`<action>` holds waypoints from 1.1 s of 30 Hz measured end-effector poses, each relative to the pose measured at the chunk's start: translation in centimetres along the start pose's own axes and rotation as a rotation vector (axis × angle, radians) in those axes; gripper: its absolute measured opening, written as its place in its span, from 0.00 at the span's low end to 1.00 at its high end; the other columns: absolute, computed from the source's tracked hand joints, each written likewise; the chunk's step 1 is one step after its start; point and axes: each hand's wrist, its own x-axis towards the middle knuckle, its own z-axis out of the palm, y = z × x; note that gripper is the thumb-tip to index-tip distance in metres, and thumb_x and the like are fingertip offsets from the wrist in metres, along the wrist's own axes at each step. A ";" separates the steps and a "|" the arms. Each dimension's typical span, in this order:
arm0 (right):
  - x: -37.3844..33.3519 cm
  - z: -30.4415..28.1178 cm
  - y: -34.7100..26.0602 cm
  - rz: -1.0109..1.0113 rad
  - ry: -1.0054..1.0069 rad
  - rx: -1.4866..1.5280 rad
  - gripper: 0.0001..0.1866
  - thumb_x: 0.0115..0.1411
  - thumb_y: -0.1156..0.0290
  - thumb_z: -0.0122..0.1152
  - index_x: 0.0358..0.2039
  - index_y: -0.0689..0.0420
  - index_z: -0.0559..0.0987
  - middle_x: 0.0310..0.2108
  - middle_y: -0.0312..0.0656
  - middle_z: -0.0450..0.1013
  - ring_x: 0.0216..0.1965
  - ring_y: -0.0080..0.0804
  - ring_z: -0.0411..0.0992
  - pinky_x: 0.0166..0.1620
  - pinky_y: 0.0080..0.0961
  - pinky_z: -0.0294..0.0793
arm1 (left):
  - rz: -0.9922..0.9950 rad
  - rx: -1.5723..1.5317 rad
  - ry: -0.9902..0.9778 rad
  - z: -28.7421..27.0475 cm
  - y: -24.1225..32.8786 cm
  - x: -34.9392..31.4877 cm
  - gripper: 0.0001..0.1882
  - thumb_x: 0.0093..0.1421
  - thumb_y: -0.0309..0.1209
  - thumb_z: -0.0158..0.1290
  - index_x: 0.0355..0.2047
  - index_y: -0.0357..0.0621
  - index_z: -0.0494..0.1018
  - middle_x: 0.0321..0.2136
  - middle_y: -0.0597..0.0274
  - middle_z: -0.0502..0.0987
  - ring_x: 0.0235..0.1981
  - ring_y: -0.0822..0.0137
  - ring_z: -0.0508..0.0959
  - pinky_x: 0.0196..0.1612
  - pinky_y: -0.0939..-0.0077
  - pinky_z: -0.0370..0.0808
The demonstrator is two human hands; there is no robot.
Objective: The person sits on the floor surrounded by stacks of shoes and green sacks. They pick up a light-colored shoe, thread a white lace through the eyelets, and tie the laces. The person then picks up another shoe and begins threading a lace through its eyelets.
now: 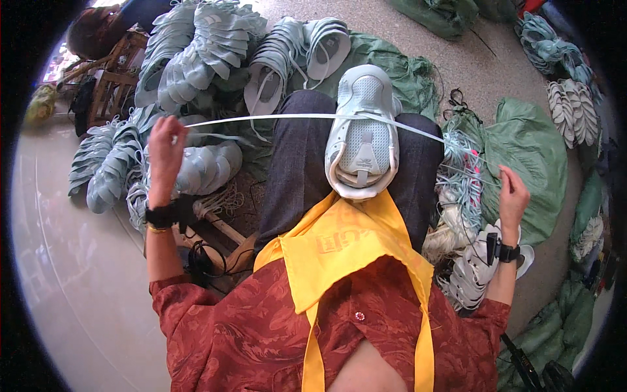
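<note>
A pale blue shoe upper [364, 140] rests between my thighs, with its toe pointing away from me. A light shoelace [287, 117] passes across the lacing area and stretches out to both sides. Its left end is pinched in the closed fingers of my left hand [167, 147], which is raised beside the stacked uppers. Farther to the right, my right hand [514, 195] is also closed and holds the other end, which runs down toward it as a thin line. Neither hand touches the upper itself.
Nested stacks of pale blue uppers [208, 49] lie at the far left, with more blue uppers [108, 173] below them. Bundled laces [461, 166] and white uppers [471, 274] sit by my right leg. A green sack [529, 163] lies beyond; a wooden stool [117, 85] stands far left.
</note>
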 end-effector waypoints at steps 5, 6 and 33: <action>-2.0 -3.2 10.4 0.182 0.005 -0.072 0.11 0.68 0.74 0.57 0.48 0.59 0.84 0.36 0.40 0.83 0.35 0.22 0.79 0.39 0.22 0.76 | -0.214 -0.002 0.060 -3.9 -8.9 -0.5 0.08 0.65 0.29 0.58 0.34 0.37 0.72 0.23 0.62 0.74 0.25 0.71 0.71 0.31 0.73 0.71; -2.4 -3.7 12.3 0.211 0.008 -0.073 0.11 0.68 0.73 0.57 0.48 0.59 0.84 0.35 0.39 0.83 0.35 0.21 0.78 0.39 0.21 0.75 | -0.239 0.036 0.060 -4.7 -11.0 -0.5 0.08 0.66 0.30 0.58 0.34 0.38 0.72 0.23 0.64 0.74 0.25 0.73 0.71 0.31 0.74 0.70; 1.7 -1.3 20.4 0.584 -0.371 0.156 0.13 0.68 0.66 0.61 0.36 0.63 0.83 0.24 0.37 0.77 0.22 0.23 0.76 0.26 0.23 0.78 | -0.196 0.217 0.008 -12.0 -21.6 5.4 0.06 0.64 0.28 0.56 0.36 0.37 0.76 0.26 0.62 0.79 0.28 0.73 0.77 0.34 0.74 0.74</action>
